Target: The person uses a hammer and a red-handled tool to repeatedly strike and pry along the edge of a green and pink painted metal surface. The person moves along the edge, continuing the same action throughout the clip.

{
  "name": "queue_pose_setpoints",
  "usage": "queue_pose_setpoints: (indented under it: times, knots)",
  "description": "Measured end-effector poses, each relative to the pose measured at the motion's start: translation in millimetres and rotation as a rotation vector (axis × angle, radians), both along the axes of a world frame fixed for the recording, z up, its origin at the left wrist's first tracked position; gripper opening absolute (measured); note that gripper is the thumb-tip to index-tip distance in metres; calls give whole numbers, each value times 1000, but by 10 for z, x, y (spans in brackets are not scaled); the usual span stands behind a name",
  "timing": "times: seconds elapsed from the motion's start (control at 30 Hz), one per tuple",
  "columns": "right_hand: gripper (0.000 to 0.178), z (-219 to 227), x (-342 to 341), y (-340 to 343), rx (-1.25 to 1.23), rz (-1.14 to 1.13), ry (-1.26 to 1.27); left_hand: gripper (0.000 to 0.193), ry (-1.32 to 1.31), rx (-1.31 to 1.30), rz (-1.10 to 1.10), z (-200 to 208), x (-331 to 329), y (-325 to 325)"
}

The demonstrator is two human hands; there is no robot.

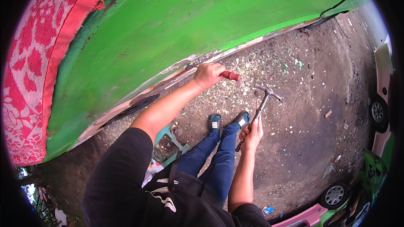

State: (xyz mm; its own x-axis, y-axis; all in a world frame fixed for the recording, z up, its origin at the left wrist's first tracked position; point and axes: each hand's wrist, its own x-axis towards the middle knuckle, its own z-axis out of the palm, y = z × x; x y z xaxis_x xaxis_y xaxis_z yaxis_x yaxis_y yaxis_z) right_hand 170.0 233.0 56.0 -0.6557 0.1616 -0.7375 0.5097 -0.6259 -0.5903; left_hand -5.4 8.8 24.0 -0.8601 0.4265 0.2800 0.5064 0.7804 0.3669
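Observation:
My left hand (207, 75) is closed around a screwdriver with a red handle (231, 75). Its thin dark shaft points left, to the scraped lower edge (181, 65) of a green car body panel (181, 21); whether the tip touches there I cannot tell. My right hand (251, 134) grips a hammer (261, 105) by its shaft, with the metal head up and away from me. The hammer head is a short way right of the screwdriver's butt end, apart from it.
Pale and green flakes litter the rough ground (303, 113). A green plastic stool (179, 151) stands beside my legs. Red patterned cloth (31, 71) covers the panel's left end. Another car, pink and green, shows its wheels (334, 195) at the lower right.

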Motion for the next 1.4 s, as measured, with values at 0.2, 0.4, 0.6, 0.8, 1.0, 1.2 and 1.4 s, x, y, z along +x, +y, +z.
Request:
queue_pose_setpoints:
  times: [0.2,0.4,0.6,0.8,1.0,1.2,1.4]
  knots:
    - [44,-2,6,30,-14,47,22,17,-67,118,-42,67,14,-58]
    - [44,116,-61,18,54,84,62,10,-105,62,-56,37,-23,-87]
    - [44,233,-152,-59,111,8,116,7,-114,72,-50,3,-89,-71]
    - [44,328,-208,3,-36,-57,225,6,-129,31,-52,11,-52,-96]
    - [41,-6,-75,-242,147,311,158,6,-101,54,-57,-33,-114,-119]
    - [41,114,-112,-250,64,127,63,5,-131,72,-67,0,-79,-141]
    - [41,155,-117,-143,247,96,118,4,-146,79,-56,20,-53,-128]
